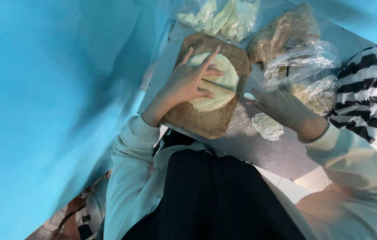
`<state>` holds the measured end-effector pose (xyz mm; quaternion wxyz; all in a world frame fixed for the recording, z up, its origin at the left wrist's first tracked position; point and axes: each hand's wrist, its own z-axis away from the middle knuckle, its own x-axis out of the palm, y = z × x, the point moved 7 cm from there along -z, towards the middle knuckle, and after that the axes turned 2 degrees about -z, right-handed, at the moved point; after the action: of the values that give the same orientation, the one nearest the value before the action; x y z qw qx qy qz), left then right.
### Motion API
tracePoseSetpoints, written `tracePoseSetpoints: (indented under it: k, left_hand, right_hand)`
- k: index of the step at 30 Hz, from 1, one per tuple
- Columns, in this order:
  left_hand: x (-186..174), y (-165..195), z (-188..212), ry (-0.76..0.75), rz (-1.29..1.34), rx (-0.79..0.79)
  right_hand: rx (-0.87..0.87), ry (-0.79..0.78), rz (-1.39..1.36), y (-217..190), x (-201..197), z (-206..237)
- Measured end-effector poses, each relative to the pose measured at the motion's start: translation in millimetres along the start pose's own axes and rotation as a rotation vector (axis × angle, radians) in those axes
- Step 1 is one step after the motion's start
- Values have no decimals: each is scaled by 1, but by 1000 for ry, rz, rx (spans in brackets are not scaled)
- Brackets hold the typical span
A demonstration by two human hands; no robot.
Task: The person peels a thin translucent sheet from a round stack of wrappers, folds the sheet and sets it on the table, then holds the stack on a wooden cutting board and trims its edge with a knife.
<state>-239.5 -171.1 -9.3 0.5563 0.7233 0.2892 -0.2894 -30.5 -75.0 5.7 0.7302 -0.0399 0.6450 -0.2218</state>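
Dark apron nearest; left hand (187,82) flat, fingers spread, pinning dough round (217,82) on board (206,118); right hand (282,109) closed on knife (219,85), blade mid-round; cut apparently begun, unfinished; small piece (267,126) on bench (277,153).

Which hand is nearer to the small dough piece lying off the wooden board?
The right hand is nearer: it is just above the small dough piece and holds a knife. The left hand presses the round dough on the wooden board.

Count: one wooden cutting board (199,119); one knife (219,85); two round flatbreads, one on board (217,75), one on table (267,126); three plastic bags (302,60); two hands.
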Motion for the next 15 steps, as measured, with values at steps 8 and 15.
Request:
tracePoseSetpoints:
  k: [8,15]
  left_hand:
    - [1,0,1,20,29,-5]
    - [7,-3,2,-26,0,-23]
  right_hand:
    - [140,-93,87,0,-18,35]
    - [-6,39,94,-19,-10,4]
